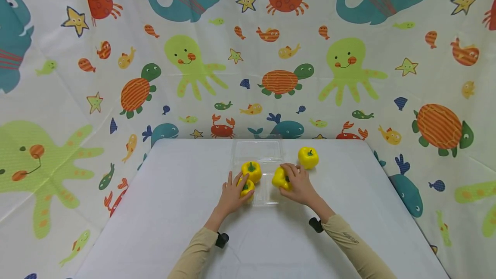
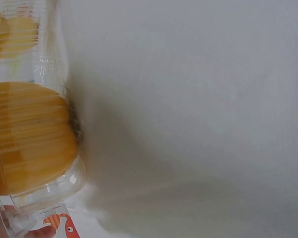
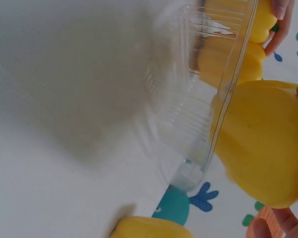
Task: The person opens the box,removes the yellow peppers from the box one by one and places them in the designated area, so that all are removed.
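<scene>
One glossy yellow bell pepper (image 1: pixel 278 178) clamped in my right hand (image 1: pixel 298 183), over the right side of the clear plastic box (image 1: pixel 268 197) | left hand (image 1: pixel 231 196), fingers curled round the near-left yellow pepper (image 1: pixel 247 187) inside | imo roll stem upright, ease down slow, don't snag the rim

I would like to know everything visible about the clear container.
The container is transparent, apparently plastic, with ribbed walls. It sits upright on the white table, its lid open at the far side. Two yellow peppers occupy its left side; the right hand holds another pepper at its right edge.
</scene>
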`<control>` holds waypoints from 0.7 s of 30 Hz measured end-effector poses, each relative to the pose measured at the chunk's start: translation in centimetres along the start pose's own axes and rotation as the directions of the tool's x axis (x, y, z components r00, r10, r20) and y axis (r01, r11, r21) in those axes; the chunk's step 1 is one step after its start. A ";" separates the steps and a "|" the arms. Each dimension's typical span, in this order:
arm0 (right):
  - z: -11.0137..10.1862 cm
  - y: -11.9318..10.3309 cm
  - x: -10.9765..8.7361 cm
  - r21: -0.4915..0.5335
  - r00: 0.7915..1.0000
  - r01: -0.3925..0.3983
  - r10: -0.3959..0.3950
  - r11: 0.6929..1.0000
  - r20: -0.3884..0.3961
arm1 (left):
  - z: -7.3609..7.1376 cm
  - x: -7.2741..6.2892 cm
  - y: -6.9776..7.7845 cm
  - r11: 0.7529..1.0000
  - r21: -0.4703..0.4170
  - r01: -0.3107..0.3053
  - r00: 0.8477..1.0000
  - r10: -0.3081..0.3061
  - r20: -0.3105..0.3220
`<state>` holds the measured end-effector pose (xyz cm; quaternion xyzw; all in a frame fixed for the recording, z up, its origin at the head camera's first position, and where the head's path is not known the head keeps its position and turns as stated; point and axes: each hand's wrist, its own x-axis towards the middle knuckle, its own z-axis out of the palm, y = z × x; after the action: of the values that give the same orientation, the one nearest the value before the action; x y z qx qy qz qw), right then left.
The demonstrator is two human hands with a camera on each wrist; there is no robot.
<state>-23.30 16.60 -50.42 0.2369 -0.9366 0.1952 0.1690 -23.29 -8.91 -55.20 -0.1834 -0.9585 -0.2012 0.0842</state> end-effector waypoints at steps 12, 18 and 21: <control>-0.8 0.2 -0.3 -0.023 0.999 -0.021 0.020 1.000 -0.039 | 0.1 0.0 -0.1 1.000 0.005 -0.005 1.000 0.005 -0.013; -1.1 0.4 -0.6 0.004 0.999 -0.034 0.034 0.999 -0.038 | 0.2 0.1 -0.2 1.000 0.008 -0.013 1.000 0.013 -0.023; -1.2 0.4 -0.7 0.021 0.998 -0.038 0.039 0.999 -0.054 | 0.2 0.1 -0.2 1.000 0.007 -0.010 1.000 0.011 -0.019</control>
<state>-22.67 17.76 -49.78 0.2152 -0.9340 0.2142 0.1882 -23.44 -8.98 -55.44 -0.1862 -0.9574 -0.1991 0.0948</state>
